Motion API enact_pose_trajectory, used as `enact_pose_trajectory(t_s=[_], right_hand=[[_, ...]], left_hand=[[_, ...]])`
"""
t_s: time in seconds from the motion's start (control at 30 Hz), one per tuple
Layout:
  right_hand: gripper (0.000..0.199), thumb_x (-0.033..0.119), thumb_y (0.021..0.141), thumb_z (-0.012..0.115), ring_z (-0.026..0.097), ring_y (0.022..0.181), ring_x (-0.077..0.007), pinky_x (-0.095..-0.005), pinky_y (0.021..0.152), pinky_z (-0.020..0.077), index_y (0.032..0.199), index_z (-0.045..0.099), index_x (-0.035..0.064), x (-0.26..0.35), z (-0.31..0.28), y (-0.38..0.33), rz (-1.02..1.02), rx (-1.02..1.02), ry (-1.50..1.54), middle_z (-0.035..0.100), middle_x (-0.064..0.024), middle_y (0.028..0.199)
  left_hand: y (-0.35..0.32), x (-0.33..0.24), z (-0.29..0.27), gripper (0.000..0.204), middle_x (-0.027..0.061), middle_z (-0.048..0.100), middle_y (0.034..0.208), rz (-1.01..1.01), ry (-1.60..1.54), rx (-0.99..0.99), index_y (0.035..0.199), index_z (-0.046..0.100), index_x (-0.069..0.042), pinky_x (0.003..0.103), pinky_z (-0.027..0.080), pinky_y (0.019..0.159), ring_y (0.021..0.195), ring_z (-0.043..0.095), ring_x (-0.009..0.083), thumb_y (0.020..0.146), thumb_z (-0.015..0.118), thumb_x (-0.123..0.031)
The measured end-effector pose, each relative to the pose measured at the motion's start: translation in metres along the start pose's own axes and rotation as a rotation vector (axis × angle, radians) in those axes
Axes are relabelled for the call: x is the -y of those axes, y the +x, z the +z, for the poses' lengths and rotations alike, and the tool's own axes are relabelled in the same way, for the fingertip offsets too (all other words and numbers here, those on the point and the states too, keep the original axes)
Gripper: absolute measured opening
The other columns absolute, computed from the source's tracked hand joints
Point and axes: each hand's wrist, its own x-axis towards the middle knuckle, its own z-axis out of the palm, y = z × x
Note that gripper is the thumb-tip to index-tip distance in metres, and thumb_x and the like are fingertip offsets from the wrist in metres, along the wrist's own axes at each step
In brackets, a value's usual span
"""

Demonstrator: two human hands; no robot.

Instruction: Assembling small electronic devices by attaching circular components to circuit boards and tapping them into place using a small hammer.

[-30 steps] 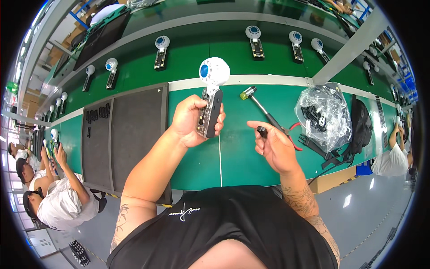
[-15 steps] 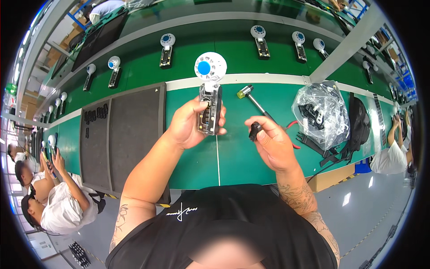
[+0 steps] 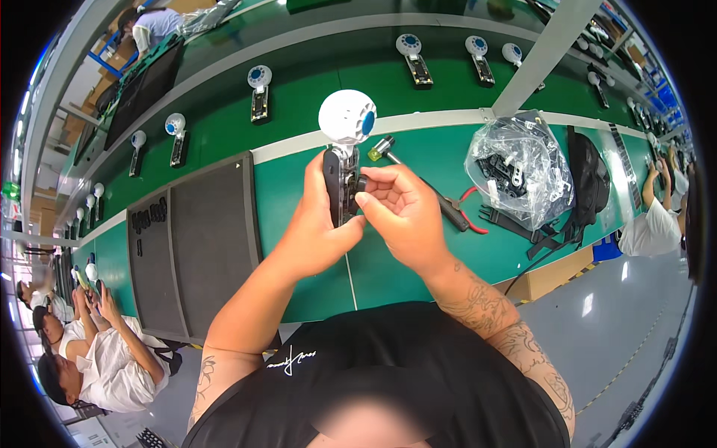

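Observation:
Upright above the bench, a handheld device [image 3: 347, 117] has a round white head with a blue disc and a dark handle showing its inner parts. My left hand [image 3: 310, 228] is wrapped around the handle. The head is turned so the disc faces right. Close against the handle's right side, my right hand [image 3: 403, 216] pinches a small black part [image 3: 362, 183]. My fingers partly cover that part, and I cannot tell whether it is seated in the handle.
A hammer [image 3: 382, 148] and red-handled pliers [image 3: 467, 216] lie beyond my right hand. A clear bag of black parts [image 3: 523, 172] and a black bag [image 3: 590, 175] are farther right. A dark tray [image 3: 213, 254] is at left. Similar devices [image 3: 259, 78] line the green belt behind a metal post [image 3: 538, 60].
My right hand has moved left, bringing the black part up to the handle. The device has been turned from facing me to facing right. The view has shifted slightly.

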Motion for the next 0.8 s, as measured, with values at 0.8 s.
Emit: enact_pose_trajectory(t_s=[0.8], right_hand=[[0.047, 0.013, 0.089, 0.080, 0.072, 0.084, -0.0261, -0.0335, 0.073, 0.0572, 0.132, 0.064, 0.0004, -0.068, -0.100, 0.045, -0.266, -0.145, -1.824, 0.072, -0.0159, 0.102]], left_hand=[[0.000, 0.021, -0.020, 0.075, 0.0159, 0.059, 0.124, -0.157, -0.879, 0.087, 0.155, 0.037, -0.013, 0.033, 0.050, 0.066, 0.096, 0.061, 0.0231, 0.085, 0.050, 0.011]])
